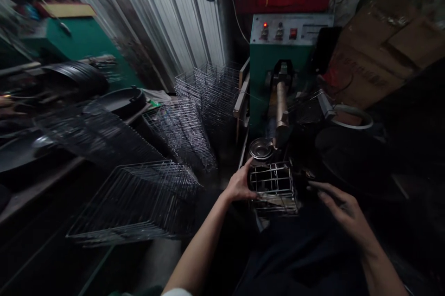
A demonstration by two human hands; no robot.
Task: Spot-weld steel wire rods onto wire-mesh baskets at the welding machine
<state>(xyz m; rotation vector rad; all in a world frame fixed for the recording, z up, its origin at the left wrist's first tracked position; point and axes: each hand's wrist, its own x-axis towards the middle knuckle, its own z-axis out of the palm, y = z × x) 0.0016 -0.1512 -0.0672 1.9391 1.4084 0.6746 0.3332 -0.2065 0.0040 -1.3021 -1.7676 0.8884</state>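
Touching a wire rack (276, 178), likely light, stiff and best held by its outer wires (269, 165), the left hand (239, 184) is spread, grip unclear; the right hand (345, 210) hangs open, seemingly empty.

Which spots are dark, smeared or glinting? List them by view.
Head view: near-black shadow swallows much of the lower right; head view: the green machine at far left is smeared, the right hand slightly soft; head view: glints pick out the wire frame by the left hand.
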